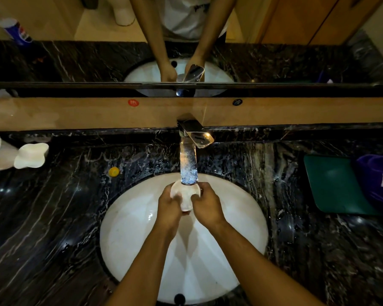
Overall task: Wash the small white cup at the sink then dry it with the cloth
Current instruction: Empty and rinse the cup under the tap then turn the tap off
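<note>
Rinsing stage: left hand point(169, 203) and right hand point(206, 204) both gripped the cup point(186, 195), tilted under the tap point(188, 166) at the sink point(128, 228) back edge

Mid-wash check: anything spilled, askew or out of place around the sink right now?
Nothing serious. Both hands, left and right, hold the cup under the tap over the basin. The counter around the tap looks splashed. A small yellow cap lies loose left of the tap.
</note>
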The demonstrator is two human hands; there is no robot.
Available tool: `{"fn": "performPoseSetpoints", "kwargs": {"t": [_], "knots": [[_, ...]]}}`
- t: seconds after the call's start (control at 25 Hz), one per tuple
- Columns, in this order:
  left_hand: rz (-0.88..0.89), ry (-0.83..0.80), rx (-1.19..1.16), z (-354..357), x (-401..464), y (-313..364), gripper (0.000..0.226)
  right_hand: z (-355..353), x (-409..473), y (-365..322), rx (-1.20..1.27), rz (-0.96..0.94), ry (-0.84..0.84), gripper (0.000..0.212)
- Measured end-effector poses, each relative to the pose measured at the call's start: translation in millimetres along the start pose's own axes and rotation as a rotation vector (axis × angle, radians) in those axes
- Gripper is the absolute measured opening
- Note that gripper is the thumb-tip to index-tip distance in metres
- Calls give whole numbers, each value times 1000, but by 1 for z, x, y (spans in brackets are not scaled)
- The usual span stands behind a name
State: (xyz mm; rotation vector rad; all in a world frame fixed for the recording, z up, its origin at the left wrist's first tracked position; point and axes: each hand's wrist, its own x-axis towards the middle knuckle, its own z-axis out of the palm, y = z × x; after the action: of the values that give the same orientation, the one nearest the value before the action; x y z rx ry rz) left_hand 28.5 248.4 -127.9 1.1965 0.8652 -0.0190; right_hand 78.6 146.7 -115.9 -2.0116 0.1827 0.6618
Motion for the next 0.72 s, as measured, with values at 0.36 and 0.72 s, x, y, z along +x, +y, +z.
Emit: {"fn": "performPoseSetpoints", "kwargs": {"t": [0.36, 0.72], "knots": [[14, -115, -53, -13, -10, -3, 62, 5, 3, 1, -65, 16, 60, 30], [2, 322, -25, -1, -7, -11, 15, 11, -8, 4, 20, 33, -65, 30]]}}
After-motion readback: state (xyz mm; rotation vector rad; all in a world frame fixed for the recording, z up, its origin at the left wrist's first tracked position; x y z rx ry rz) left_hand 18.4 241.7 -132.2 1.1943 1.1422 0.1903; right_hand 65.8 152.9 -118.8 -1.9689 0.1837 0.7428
